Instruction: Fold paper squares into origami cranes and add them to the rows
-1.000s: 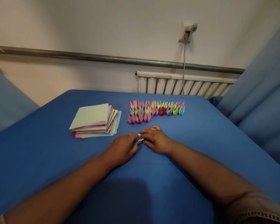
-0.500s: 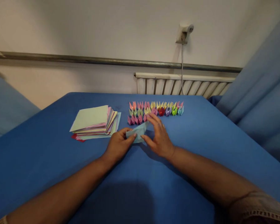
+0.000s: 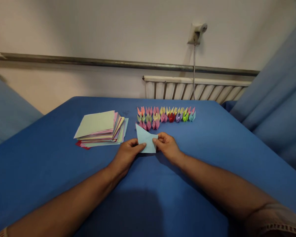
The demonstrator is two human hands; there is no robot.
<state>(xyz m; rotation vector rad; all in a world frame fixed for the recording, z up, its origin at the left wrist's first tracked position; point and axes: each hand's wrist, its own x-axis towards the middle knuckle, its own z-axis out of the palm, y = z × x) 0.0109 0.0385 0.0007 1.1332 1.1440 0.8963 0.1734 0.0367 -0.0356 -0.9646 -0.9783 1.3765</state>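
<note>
A light blue sheet of folded paper (image 3: 147,142) is held up between both hands, with one pointed corner sticking up at its upper left. My left hand (image 3: 128,152) pinches its left edge, thumb on the near face and fingers behind. On the right edge, my right hand (image 3: 169,146) grips it the same way, thumb in front. Just beyond the paper stand several rows of small folded paper cranes (image 3: 172,117) in pink, yellow, red, purple, green and blue. The paper hides part of the nearest row.
Left of the hands lies a stack of coloured paper sheets (image 3: 96,124), pale green on top, edges uneven. Everything rests on a blue-covered table (image 3: 199,197). Behind it are a radiator (image 3: 172,79), a metal rail (image 3: 108,62) and a plugged socket (image 3: 196,33). Blue curtains (image 3: 281,85) hang at the sides.
My right hand's fingers, spread apart before, have closed on the paper's right edge. The paper has turned to face me, showing a broader face and a raised corner. My left hand keeps its hold.
</note>
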